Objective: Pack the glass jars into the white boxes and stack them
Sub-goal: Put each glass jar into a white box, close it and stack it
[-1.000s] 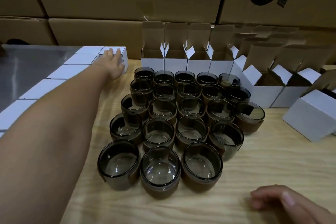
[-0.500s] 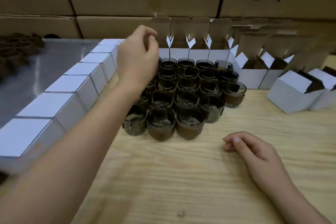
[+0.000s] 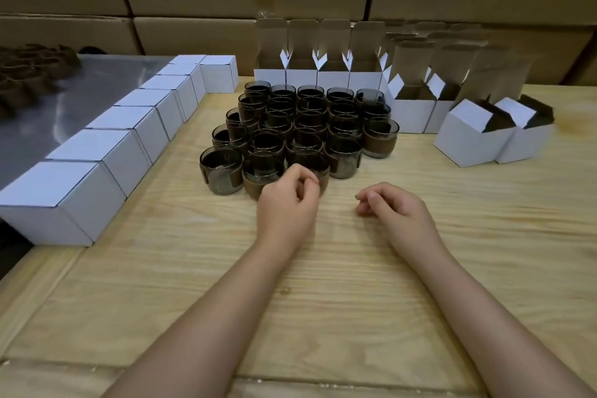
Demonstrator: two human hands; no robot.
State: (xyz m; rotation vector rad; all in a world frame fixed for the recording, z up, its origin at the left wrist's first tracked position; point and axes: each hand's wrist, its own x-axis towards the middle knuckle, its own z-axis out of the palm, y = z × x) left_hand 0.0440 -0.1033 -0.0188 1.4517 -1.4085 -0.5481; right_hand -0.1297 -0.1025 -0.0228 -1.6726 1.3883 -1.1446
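- The left hand sat loosely curled, holding nothing, right in front of the nearest glass jars.
- The right hand rested on the wooden surface, fingers relaxed, empty.
- A row of closed white boxes lined the left side; open white boxes stood behind the jars.

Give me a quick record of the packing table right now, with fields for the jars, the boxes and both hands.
jars: dark glass, clustered upright mid-table, none packed
closed boxes: white, in a row along the table's left edge
open boxes: flaps up, behind and right of the jars
left hand: loosely curled by the front jars, holding nothing
right hand: loosely curled, resting on the table
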